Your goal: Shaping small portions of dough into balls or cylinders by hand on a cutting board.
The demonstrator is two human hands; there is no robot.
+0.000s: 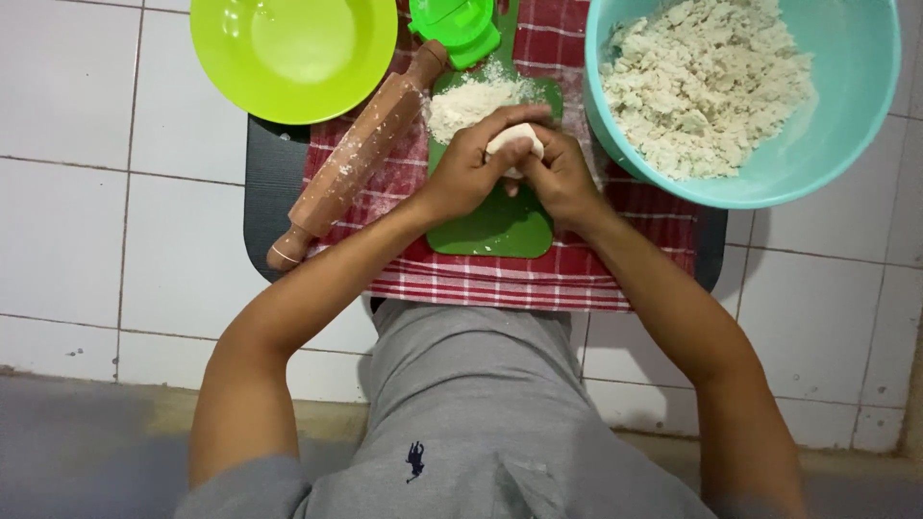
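Observation:
Both hands meet over a green cutting board. A pale lump of dough sits between my left hand and my right hand, fingers curled around it. Loose flour lies piled on the far end of the board. A wooden rolling pin, dusted with flour, rests diagonally to the left of my left hand on a red checked cloth.
A teal bowl of crumbly dough mix stands at the upper right. An empty lime-green plate is at the upper left. A green plastic press lies beyond the board. A dark tray underlies the cloth on white floor tiles.

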